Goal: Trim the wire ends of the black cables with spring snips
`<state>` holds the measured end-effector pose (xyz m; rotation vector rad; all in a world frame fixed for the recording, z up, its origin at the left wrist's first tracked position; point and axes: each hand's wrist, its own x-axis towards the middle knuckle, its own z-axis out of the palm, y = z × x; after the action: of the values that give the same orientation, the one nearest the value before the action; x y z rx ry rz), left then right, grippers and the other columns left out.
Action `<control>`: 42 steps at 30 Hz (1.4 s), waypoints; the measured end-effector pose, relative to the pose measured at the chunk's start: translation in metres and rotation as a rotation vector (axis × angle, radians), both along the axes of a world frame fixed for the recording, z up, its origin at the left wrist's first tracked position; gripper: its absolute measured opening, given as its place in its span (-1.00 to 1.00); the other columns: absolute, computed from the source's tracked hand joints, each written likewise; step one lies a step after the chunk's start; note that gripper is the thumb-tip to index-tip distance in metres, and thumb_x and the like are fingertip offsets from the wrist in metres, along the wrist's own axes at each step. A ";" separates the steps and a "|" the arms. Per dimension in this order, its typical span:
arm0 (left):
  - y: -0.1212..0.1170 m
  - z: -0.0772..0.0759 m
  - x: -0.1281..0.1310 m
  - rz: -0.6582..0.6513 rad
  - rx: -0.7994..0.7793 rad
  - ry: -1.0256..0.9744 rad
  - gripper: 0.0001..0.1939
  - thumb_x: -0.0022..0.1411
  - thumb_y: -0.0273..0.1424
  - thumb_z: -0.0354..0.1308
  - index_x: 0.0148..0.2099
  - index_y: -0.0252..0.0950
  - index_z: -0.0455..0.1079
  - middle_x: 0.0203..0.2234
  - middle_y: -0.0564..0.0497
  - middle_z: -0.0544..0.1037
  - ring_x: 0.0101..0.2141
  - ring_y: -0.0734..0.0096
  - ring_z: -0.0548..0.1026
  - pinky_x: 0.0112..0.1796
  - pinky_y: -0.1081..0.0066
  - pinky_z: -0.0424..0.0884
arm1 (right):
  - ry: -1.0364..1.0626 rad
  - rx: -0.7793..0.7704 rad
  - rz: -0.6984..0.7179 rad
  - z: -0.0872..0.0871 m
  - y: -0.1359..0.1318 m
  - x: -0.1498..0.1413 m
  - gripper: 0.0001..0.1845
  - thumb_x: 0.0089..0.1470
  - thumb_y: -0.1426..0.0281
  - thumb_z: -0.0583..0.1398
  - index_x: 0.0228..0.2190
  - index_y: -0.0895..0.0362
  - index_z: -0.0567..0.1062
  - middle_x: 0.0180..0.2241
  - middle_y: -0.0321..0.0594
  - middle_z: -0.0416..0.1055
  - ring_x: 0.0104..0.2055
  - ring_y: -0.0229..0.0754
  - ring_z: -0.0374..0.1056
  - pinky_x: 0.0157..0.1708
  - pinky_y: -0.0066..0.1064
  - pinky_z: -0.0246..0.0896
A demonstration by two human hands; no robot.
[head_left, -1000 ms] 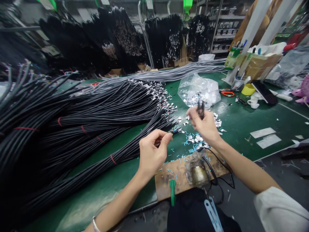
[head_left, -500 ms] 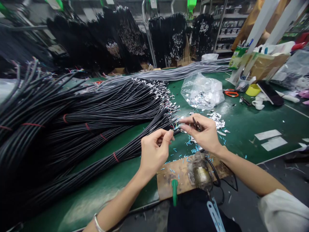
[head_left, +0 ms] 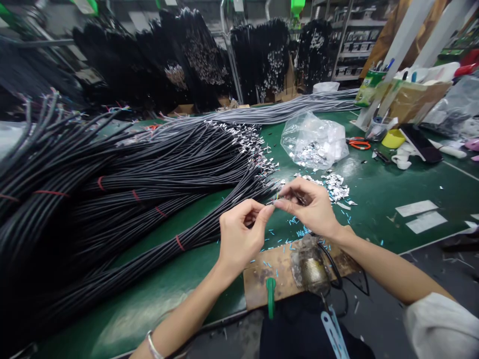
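My left hand (head_left: 239, 234) pinches the end of a black cable (head_left: 209, 224) from the big bundle of black cables (head_left: 130, 184) on the green table (head_left: 377, 194). My right hand (head_left: 310, 207) is closed in a pinch right beside it, fingertips at the same cable end, with a small dark tool partly visible in its grip. The two hands nearly touch above the table. Small silver foil scraps (head_left: 335, 184) and blue wire bits (head_left: 299, 232) lie under and behind my right hand.
A clear plastic bag (head_left: 314, 142) of silver pieces sits behind the hands. A brown board (head_left: 269, 271) with a metal solder pot (head_left: 309, 267) lies at the table's near edge. Orange scissors (head_left: 359, 144), a yellow cup (head_left: 392, 139) and boxes stand at the right. More cable bundles hang behind.
My right hand came down from near the plastic bag to the cable end held by my left hand. The left hand stayed nearly in place, its pinch tightening.
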<state>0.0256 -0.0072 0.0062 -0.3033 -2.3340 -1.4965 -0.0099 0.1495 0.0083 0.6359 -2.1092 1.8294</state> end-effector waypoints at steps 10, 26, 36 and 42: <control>-0.007 0.001 -0.004 -0.022 -0.072 0.119 -0.81 0.16 -0.38 0.16 -0.48 -0.34 0.39 -0.63 0.10 0.40 -0.61 0.60 0.27 -0.59 0.56 0.19 | -0.373 -0.232 0.314 -0.008 -0.001 -0.006 -0.72 -0.22 0.25 0.38 -0.57 0.15 0.44 -0.66 -0.45 0.18 -0.64 -0.42 0.01 -0.66 -0.49 -0.13; -0.011 0.012 -0.001 -0.046 -0.058 -0.016 -0.61 0.26 -0.25 0.01 -0.56 -0.34 0.31 -0.76 0.15 0.11 -0.69 0.61 0.05 -0.64 0.49 -0.04 | 0.092 0.206 -0.062 0.009 0.024 -0.023 -0.73 0.16 0.30 0.11 -0.50 0.16 0.47 -0.54 -0.29 0.36 -0.48 -0.32 0.22 -0.45 -0.41 0.09; -0.012 0.009 -0.002 -0.047 -0.038 -0.001 -0.63 0.25 -0.26 0.02 -0.54 -0.35 0.34 -0.71 0.11 0.25 -0.66 0.61 0.14 -0.62 0.51 0.05 | 0.288 0.162 0.104 0.009 0.010 -0.003 -0.91 0.06 0.40 0.24 -0.37 0.16 0.55 -0.40 -0.23 0.51 -0.38 -0.32 0.37 -0.40 -0.45 0.22; -0.011 0.008 -0.002 -0.058 -0.071 0.021 -0.64 0.26 -0.29 0.03 -0.53 -0.35 0.36 -0.72 0.12 0.24 -0.67 0.61 0.15 -0.62 0.52 0.06 | 0.297 0.155 0.090 0.009 0.008 0.000 -0.93 0.06 0.45 0.22 -0.39 0.19 0.53 -0.45 -0.24 0.46 -0.45 -0.35 0.32 -0.49 -0.48 0.17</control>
<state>0.0233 -0.0181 0.0146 -0.4062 -2.3849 -1.4317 -0.0099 0.1572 0.0172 0.9884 -2.0608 1.5121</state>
